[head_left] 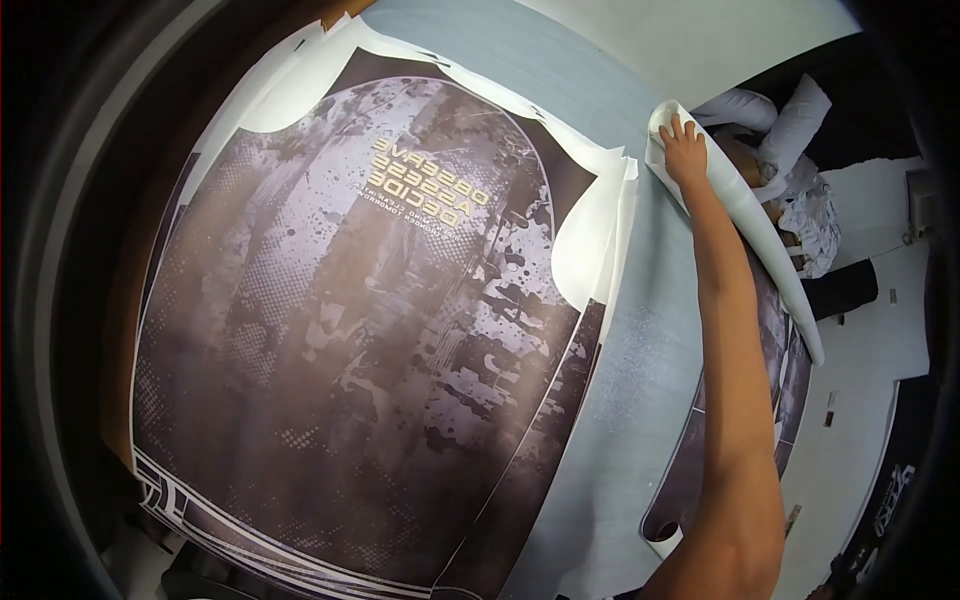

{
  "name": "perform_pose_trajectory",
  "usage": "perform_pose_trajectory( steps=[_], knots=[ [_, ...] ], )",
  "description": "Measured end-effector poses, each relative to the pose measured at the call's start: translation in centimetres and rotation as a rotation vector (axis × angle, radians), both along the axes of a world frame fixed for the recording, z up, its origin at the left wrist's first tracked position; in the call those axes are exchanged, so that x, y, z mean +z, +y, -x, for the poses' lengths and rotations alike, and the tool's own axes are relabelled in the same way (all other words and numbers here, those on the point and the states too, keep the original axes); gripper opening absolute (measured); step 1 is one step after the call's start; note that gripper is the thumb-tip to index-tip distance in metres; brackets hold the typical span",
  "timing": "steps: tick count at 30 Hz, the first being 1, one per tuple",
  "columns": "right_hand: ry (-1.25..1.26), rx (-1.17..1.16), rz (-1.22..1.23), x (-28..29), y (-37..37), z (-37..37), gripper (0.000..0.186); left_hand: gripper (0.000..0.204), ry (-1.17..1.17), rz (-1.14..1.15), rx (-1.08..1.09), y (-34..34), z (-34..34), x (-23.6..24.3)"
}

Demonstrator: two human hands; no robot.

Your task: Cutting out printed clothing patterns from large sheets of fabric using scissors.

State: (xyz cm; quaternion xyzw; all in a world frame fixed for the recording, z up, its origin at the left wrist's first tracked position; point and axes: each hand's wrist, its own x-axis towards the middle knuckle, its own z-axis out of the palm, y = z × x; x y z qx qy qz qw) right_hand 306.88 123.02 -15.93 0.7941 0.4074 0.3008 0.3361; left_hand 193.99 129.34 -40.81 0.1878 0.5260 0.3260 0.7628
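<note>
My right hand (685, 152) reaches up along the right side, its fingers curled over the far end of a rolled white sheet (755, 225). The roll is loose and lies slantwise along the table's right edge, its printed dark part (790, 390) showing below my arm. To the left, a large printed sheet (370, 310) lies spread out, with a dark mottled garment panel and mirrored yellowish lettering on it. Its white margins curl up a little at the far and right edges. My left hand is out of view.
A blue-grey table surface (625, 360) shows between the sheet and the roll. Beyond the right edge are white wrapped bundles (795, 120), a clear plastic-wrapped pile (812, 225) and a dark block (845, 290) above a pale floor (850, 350). A dark lettered cloth (885, 490) is at far right.
</note>
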Motion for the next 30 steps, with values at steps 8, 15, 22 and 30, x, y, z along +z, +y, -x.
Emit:
perform_pose_trajectory(
  steps=[8,15,22,30],
  knots=[
    [0.119,-0.002,-0.028,6.5,-1.7,6.1,0.042,0.067,-0.090,-0.170,-0.151,7.0,-1.9,4.6],
    [0.813,0.454,-0.452,12.0,-1.9,38.2,0.063,0.064,0.009,-0.277,-0.090,-1.8,12.6,16.9],
    [1.757,0.496,-0.610,22.4,-11.1,75.6,0.036,0.062,0.506,-0.052,0.484,-33.1,33.1,33.5],
    [2.029,0.492,-0.192,18.2,-7.5,105.1,0.057,0.077,0.321,-0.022,0.569,-37.5,34.4,36.1]
  ],
)
